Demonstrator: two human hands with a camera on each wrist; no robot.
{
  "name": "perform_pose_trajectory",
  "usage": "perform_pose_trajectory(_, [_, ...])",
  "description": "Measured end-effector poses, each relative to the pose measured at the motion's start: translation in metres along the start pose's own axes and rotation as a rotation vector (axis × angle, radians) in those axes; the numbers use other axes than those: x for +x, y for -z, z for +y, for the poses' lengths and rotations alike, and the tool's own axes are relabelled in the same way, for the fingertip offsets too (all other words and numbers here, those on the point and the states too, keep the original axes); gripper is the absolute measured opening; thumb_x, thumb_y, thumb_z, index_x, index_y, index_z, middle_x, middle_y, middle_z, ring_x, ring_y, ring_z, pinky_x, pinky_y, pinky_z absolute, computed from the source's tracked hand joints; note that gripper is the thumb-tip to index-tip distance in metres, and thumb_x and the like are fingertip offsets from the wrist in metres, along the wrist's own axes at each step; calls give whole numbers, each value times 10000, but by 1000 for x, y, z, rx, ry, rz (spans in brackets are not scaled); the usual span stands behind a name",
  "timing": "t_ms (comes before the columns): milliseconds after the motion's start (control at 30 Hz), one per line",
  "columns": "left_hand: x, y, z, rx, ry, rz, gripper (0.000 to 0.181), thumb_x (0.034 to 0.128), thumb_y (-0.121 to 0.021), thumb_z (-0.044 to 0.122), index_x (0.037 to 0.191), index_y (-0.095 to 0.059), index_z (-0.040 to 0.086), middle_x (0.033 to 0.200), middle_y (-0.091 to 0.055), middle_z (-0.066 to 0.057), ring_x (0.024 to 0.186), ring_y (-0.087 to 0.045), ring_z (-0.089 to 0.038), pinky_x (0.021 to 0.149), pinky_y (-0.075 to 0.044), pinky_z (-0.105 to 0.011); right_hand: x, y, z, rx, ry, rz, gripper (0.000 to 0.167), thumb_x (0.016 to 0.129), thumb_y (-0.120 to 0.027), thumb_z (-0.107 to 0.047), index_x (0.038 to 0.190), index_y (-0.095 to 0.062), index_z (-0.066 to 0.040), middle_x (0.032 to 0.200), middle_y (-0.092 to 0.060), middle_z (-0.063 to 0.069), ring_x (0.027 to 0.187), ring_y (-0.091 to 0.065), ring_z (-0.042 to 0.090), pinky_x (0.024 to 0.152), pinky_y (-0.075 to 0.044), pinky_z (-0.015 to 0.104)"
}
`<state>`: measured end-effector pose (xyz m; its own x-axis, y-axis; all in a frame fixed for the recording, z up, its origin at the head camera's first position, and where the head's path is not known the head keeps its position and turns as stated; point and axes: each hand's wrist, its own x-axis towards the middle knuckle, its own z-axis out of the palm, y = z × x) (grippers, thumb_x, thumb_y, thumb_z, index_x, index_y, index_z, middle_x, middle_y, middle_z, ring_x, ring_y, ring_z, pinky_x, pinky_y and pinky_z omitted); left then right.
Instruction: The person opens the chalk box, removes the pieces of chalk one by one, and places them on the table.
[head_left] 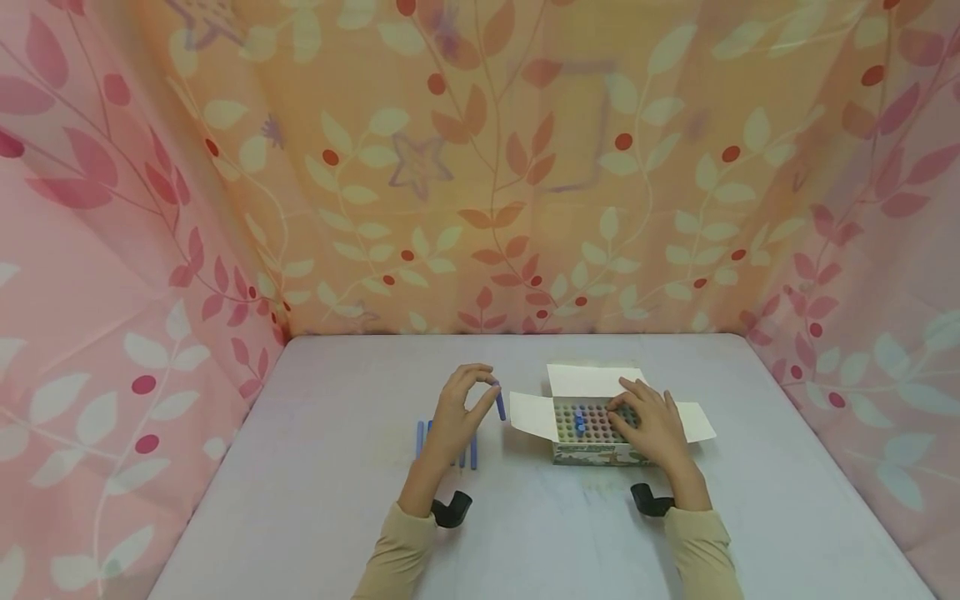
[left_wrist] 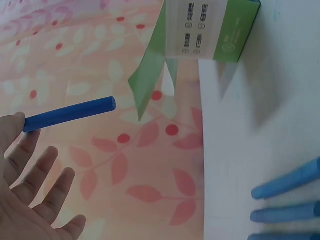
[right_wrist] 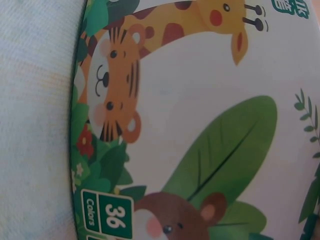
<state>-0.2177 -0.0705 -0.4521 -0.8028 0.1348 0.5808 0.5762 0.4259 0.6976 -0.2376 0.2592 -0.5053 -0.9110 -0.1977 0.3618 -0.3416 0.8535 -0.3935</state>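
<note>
In the head view, the left hand (head_left: 452, 415) has its grip nearly closed, thumb and fingertips pinching a blue crayon (head_left: 502, 405) by its upper end. The crayon hangs in the air, its long axis running from about 11 to 5 o'clock. The printed crayon box (head_left: 596, 454) lies from that grip at roughly 4 o'clock, with its left flap (head_left: 532, 414) between. Nearer to the box is the right hand (head_left: 651, 421), over its right part, with bent fingers and thumb and index tips close together; whether they hold anything I cannot tell. A few blue crayons (head_left: 580, 423) stand proud in the holes, and loose crayons (head_left: 474, 452) lie on the table (head_left: 300, 500) around 6 o'clock from the left hand.

The left wrist view alone shows the held crayon's blunt free end, pointing between 2 and 3 o'clock. The right wrist view alone shows the tiger (right_wrist: 112, 82) and "36 Colors" label (right_wrist: 107, 212).
</note>
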Motion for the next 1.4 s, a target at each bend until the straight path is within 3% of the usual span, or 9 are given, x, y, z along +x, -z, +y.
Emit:
perform_pose_trajectory(467, [-11,42,-21,76,67,-35,121,911,-592,245,990,-617,156,1176,-570,-20,1152,-506,-179,1004,-396,-416,3,2,-2,-2,-2,-9,98,812,-705,-256,837,-611,-243,1382,-455,129,1313,-317,394,1044,-81,664])
perform_pose_trajectory(800, [-19,73,-35,164,172,-84,142,921,-574,262,998,-612,149,1189,-566,-45,1164,-499,-232,1005,-385,-453,0,1,-2,-6,-13,-18,96,818,-699,-269,844,-611,-240,1384,-454,126,1316,-317,391,1038,-85,671])
perform_pose_trajectory(1000, [-25,84,-43,224,230,-99,145,917,-585,248,977,-618,120,1174,-568,-82,1154,-503,-278,986,-387,-481,0,2,-3,-10,-10,-12,102,813,-703,-262,839,-608,-239,1382,-457,128,1314,-319,392,1035,-93,674])
perform_pose_trajectory(1400, [-34,95,-61,368,379,-216,184,904,-602,267,928,-635,87,1248,-538,-164,1190,-458,-376,974,-364,-543,1,2,-3,-13,-4,-3,106,807,-705,-254,832,-604,-236,1375,-462,135,1306,-324,403,1034,-97,673])
